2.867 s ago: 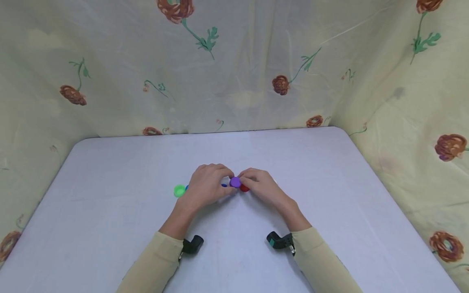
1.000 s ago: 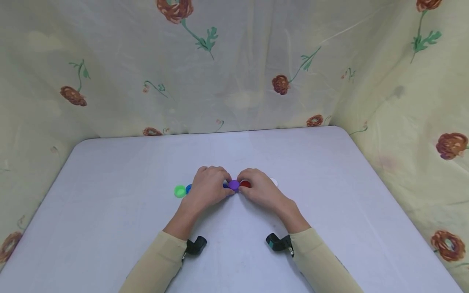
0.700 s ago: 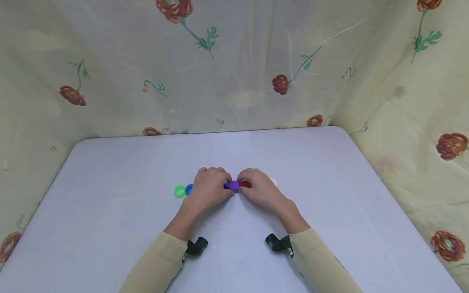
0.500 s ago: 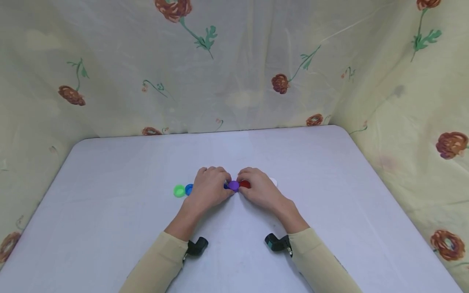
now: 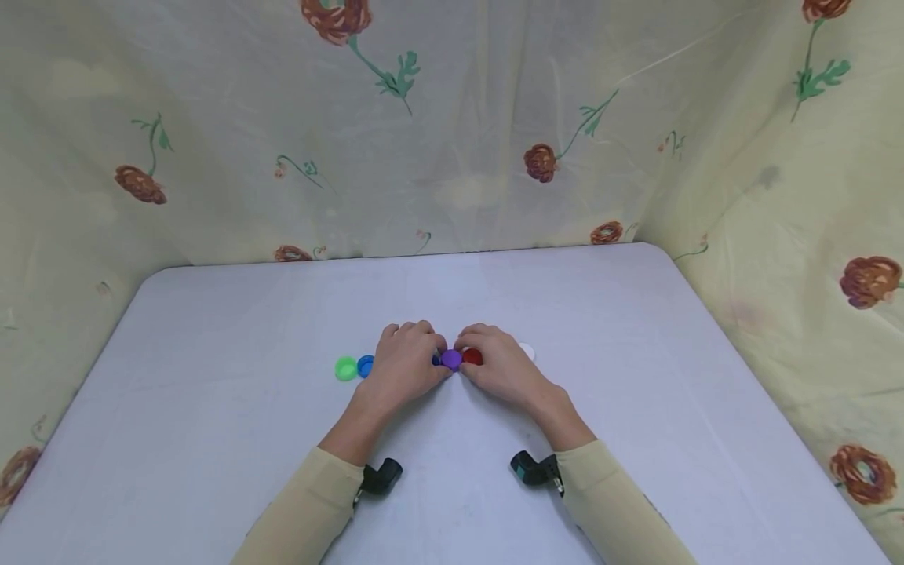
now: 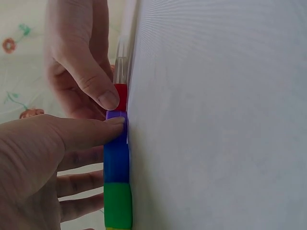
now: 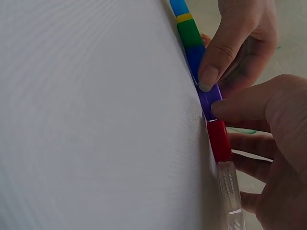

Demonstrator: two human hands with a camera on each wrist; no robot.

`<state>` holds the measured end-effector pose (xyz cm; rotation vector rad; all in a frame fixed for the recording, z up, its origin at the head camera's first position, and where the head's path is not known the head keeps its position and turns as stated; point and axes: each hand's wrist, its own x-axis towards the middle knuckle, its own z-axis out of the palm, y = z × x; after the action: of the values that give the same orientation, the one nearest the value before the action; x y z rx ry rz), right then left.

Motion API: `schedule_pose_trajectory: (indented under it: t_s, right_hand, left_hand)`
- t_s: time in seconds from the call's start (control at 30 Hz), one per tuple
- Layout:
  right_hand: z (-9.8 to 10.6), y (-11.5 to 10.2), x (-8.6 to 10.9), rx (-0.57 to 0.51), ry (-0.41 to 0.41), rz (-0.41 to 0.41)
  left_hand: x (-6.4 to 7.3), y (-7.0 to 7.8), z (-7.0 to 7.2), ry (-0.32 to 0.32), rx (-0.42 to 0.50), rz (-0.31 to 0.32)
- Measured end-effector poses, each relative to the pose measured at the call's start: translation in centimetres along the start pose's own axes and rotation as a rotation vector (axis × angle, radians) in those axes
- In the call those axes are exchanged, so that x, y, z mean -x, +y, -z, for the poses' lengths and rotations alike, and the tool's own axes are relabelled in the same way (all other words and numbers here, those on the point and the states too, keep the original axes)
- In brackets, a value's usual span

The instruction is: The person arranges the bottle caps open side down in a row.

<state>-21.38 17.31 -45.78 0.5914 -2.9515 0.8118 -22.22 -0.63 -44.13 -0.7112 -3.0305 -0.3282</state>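
In the head view my left hand [image 5: 402, 359] and right hand [image 5: 503, 362] meet at a purple bottle cap [image 5: 451, 360], flat side up in a row of caps. My left thumb and finger pinch it from the left. The right thumb and finger grip it from the other side, beside the red cap [image 5: 472, 356]. In the right wrist view both thumbs press the purple cap's near side. A dark blue cap [image 7: 195, 60] adjoins it on the left, followed by a green cap [image 7: 189, 32] and a yellow cap [image 7: 184, 17], which my left hand hides from the head view.
At the row's left end lie a light green cap [image 5: 345, 369] and a blue cap [image 5: 365, 366]. Clear caps [image 7: 229, 184] continue the row past the red one, partly behind my right hand. The white table [image 5: 452, 502] is backed by a flowered curtain [image 5: 459, 141].
The purple cap, earlier held up overlapping the red one, has come down into line between dark blue and red. A whitish cap now shows beyond my right hand. In the last second little has moved.
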Motion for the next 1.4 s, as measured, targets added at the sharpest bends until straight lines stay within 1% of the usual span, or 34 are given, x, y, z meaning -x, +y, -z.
schedule_pose_trajectory:
  t_s: [0.43, 0.6, 0.73, 0.9, 1.07, 1.17, 1.4]
  right_hand:
    - [-0.1, 0.3, -0.2, -0.018, -0.011, -0.023]
    - [-0.2, 0.2, -0.2, -0.028, -0.013, -0.026]
    - [-0.1, 0.1, -0.3, -0.056, -0.023, -0.037]
    - [0.0, 0.0, -0.1, -0.095, -0.028, -0.039]
    - [0.2, 0.1, 0.1, -0.096, -0.025, -0.047]
    - [0.2, 0.2, 0.1, -0.097, -0.019, -0.043]
    - [0.4, 0.1, 0.1, -0.139, -0.015, -0.028]
  left_hand:
    - [0.0, 0.0, 0.0, -0.021, 0.0, 0.014]
    - [0.1, 0.0, 0.0, -0.012, 0.009, 0.02]
    - [0.1, -0.1, 0.0, -0.005, 0.001, 0.024]
    - [0.4, -0.3, 0.4, -0.012, 0.011, 0.029]
    - [0.5, -0.7, 0.8, -0.008, 0.029, 0.041]
    - [0.6, -1.0, 1.1, -0.011, 0.035, 0.043]
    - [0.9, -1.5, 1.3, -0.028, 0.048, 0.05]
